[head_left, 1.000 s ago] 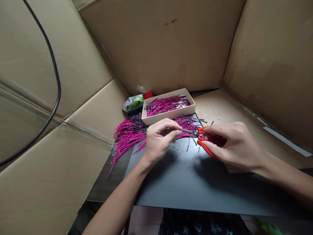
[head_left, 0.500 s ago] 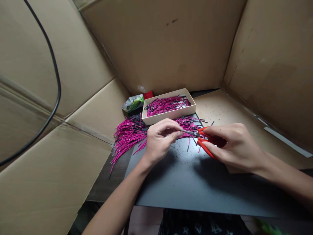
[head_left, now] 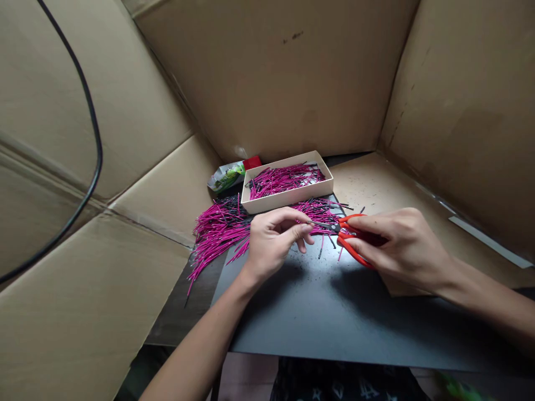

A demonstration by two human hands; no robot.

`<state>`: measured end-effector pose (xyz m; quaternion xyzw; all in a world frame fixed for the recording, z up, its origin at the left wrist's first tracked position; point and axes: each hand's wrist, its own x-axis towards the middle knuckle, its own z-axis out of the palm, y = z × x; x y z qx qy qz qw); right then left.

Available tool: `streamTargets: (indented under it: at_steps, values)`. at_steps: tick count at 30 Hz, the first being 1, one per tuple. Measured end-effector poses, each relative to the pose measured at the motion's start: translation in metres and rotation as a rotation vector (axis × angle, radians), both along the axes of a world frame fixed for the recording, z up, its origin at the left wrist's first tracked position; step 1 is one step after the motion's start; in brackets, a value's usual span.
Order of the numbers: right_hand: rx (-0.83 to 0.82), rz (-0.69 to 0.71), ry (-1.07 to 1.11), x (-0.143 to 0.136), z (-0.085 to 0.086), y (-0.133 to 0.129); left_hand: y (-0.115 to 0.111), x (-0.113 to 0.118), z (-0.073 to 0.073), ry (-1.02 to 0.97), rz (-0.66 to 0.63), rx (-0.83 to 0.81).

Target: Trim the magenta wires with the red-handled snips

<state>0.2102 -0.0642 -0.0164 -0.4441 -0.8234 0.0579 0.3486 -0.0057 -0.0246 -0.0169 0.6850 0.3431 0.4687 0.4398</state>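
Scissors [head_left: 336, 228] above the mat [head_left: 301, 312], handles in the right hand [head_left: 407, 250], blade tips at the left fingertips.
I see the right fingers and thumb curled on the red handles, while the left hand [head_left: 273, 236] presses thumb and forefinger together beside the tips; what sits between them is too small for me to tell. I judge the scissors light and rigid, with handles that should not slip, so I favour those for the hold, clear of the blades. The magenta wires [head_left: 221, 236], piled behind the hands and filling the box [head_left: 288, 200], look almost weightless, thin, springy and perhaps slick; I'd pinch one at mid-length, gently.
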Motion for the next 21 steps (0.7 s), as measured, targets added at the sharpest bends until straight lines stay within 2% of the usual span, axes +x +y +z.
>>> streamTargets:
  at_steps: [7,21]
  values:
    - [-0.031,-0.045,0.008,-0.0034,0.0036,-0.0027,-0.0008,0.0013,0.0015,-0.046,-0.011,-0.012]
    - [-0.009,0.010,0.017,0.0000,0.0003,0.0003,0.0000,0.0002,0.0025,0.002,-0.012,0.034]
